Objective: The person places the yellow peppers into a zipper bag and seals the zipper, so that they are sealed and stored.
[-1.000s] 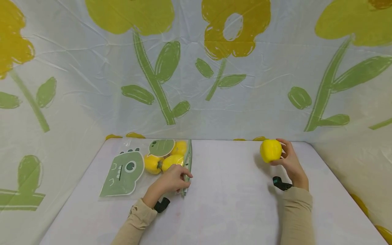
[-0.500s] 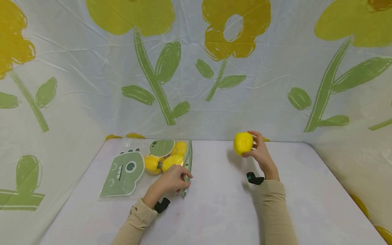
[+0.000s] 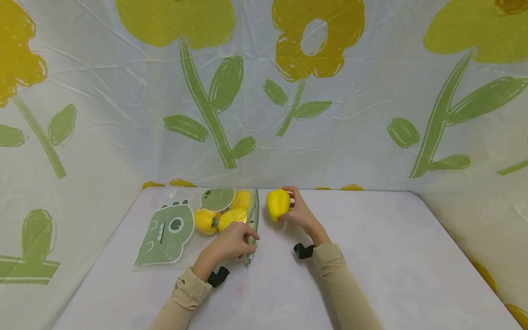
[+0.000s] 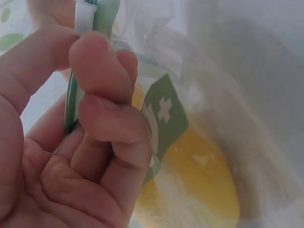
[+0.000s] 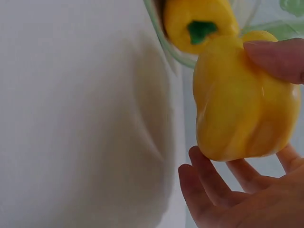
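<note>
Yellow pepper (image 3: 278, 204), one, glossy: gripped in the right hand (image 3: 304, 214), thumb on one side and fingers on the other; position just right of the bag's mouth, toward the far side of the table.

Left hand (image 3: 230, 240): fingers curled on the green-edged rim of the bag, at its near right end; white slider (image 4: 84, 20) on the rim beside the fingers.

Clear bag (image 3: 169, 238), one, with green cartoon-monster print: lying far left on the table, mouth to the right. Contents: yellow pieces (image 3: 207, 222), three visible, at least one a pepper with green stem.

Black wrist devices, two: one at the right wrist (image 3: 304, 250), one at the left.

Sleeves (image 3: 346, 284), beige, one per arm.

Table (image 3: 412, 256), pale surface.

Backdrop (image 3: 342, 119), white, with yellow flowers and green leaves, behind the table and on both sides.
</note>
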Demonstrator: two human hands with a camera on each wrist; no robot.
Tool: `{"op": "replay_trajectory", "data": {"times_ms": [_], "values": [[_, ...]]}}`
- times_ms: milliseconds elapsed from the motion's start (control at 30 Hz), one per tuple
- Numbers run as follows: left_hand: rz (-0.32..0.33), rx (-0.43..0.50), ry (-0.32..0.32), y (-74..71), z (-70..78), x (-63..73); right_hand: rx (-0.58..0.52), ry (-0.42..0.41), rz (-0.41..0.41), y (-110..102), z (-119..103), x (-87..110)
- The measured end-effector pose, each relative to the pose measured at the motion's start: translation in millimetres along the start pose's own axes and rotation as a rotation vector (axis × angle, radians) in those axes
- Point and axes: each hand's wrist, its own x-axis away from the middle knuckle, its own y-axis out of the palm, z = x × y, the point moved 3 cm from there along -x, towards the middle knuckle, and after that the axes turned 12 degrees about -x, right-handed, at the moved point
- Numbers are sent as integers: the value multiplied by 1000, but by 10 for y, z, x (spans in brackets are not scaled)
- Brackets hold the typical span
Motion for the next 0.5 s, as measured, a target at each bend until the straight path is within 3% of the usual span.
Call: {"op": "replay_trajectory", "data": {"times_ms": [233, 500], "values": [[9, -47, 3, 6, -20, -27, 34, -2, -71, 293, 87, -85], [36, -100, 27, -8, -34, -44, 14, -11, -69, 406, 95, -65]]}}
